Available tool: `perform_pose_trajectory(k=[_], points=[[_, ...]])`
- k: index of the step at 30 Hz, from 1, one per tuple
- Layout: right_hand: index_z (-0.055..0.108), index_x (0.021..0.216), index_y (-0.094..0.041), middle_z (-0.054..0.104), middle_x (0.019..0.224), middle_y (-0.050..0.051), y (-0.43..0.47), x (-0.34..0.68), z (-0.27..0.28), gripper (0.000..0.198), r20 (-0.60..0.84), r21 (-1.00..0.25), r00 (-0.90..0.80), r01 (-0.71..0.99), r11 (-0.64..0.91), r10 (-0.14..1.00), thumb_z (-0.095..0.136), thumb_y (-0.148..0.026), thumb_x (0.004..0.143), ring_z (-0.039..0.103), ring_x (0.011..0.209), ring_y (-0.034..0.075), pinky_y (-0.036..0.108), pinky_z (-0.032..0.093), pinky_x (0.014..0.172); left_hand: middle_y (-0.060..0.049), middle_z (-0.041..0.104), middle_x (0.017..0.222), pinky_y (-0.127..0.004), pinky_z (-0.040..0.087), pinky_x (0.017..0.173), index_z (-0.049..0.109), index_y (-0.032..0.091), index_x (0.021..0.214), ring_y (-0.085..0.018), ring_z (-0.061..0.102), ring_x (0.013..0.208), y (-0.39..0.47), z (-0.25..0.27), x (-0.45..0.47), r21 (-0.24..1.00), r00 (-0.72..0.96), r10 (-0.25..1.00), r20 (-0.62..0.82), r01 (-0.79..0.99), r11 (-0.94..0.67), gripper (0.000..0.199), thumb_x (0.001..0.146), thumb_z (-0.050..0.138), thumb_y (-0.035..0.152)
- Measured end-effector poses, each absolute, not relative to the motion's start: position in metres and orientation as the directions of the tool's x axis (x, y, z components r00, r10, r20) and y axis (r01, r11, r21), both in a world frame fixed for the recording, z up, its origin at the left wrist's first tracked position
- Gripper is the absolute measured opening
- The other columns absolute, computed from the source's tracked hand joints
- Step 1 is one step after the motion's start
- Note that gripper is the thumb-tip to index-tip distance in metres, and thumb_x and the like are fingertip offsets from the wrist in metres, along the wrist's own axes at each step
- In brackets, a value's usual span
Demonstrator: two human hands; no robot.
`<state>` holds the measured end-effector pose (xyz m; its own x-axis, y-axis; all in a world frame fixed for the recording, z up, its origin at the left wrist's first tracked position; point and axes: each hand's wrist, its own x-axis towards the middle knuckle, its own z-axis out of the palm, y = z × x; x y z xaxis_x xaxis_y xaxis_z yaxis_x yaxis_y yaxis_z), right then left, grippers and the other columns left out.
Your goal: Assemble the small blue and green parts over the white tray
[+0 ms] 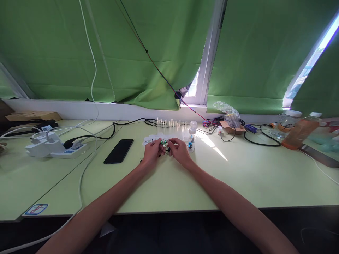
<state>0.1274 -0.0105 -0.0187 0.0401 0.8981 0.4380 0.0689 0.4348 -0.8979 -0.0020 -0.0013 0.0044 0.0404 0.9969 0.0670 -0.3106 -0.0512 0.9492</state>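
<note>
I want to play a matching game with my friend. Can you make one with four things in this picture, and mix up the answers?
1. phone
2. green piece
3. power strip
4. blinds

A. white, left of the phone
B. at the top of the picture
C. between left hand and right hand
D. black, lying flat

Pairs: 1-D, 2-C, 3-A, 4-B

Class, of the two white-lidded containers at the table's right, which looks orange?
The narrow-capped bottle, right of the wide-lidded jar: its body looks orange, while the jar looks mostly clear.
</note>
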Motion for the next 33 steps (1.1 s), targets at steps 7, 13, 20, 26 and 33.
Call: perform_pose_trajectory(k=[7,13,20,26,33], points=[[0.052,0.063,-0.019,0.055,0.054,-0.002,-0.0105,0.1284,-0.0201,0.049,0.425,-0.888,0.065,0.221,0.403,0.903,0.045,-0.06,0.089,0.05,0.043,0.01,0.023,0.041,0.049,0.0,0.05,0.047,-0.024,0.035,0.042,0.051,0.016,0.055,-0.011,0.049,0.042,-0.0024,0.0054,-0.0019,0.961,0.081,0.996,0.042,-0.277,-0.018,0.031,0.078,0.064,0.032],[0.053,0.057,-0.018,0.051,0.045,-0.002,-0.0136,0.1289,-0.0162,0.057,0.406,-0.885,0.058,0.274,0.376,0.912,0.038,-0.06,0.093,0.05,0.043,0.011,0.023,0.04,0.053,-0.001,0.05,0.046,-0.024,0.035,0.042,0.052,0.016,0.052,-0.011,0.05,0.042,-0.0012,0.0028,-0.0018,0.968,0.095,0.994,0.057,-0.251,-0.031,0.034,0.081,0.061,0.031],[0.054,0.058,-0.018,0.053,0.048,-0.002,-0.0156,0.1275,-0.0148,0.056,0.387,-0.886,0.068,0.304,0.35,0.92,0.035,-0.056,0.095,0.051,0.042,0.01,0.024,0.04,0.054,-0.001,0.05,0.045,-0.025,0.035,0.042,0.051,0.016,0.051,-0.011,0.047,0.04,0.0006,0.0006,-0.0017,0.973,0.068,0.996,0.055,-0.227,-0.038,0.035,0.081,0.06,0.03],[0.059,0.084,-0.019,0.065,0.079,0.001,-0.0134,0.1276,-0.0171,0.034,0.427,-0.889,0.064,0.212,0.406,0.902,0.049,-0.052,0.089,0.052,0.045,0.009,0.024,0.042,0.048,0.001,0.048,0.044,-0.025,0.032,0.041,0.046,0.018,0.051,-0.011,0.046,0.039,0.0009,0.0008,-0.0014,0.974,0.014,0.999,0.047,-0.223,-0.043,0.035,0.08,0.06,0.031],[0.057,0.087,-0.02,0.063,0.083,0.001,-0.0127,0.1263,-0.0194,0.028,0.46,-0.88,0.05,0.16,0.448,0.886,0.052,-0.048,0.086,0.052,0.049,0.009,0.024,0.043,0.047,0.002,0.046,0.044,-0.025,0.034,0.041,0.048,0.018,0.051,-0.012,0.049,0.039,0.0034,-0.001,-0.0022,0.976,0.017,0.999,0.044,-0.216,-0.04,0.034,0.08,0.06,0.03]])
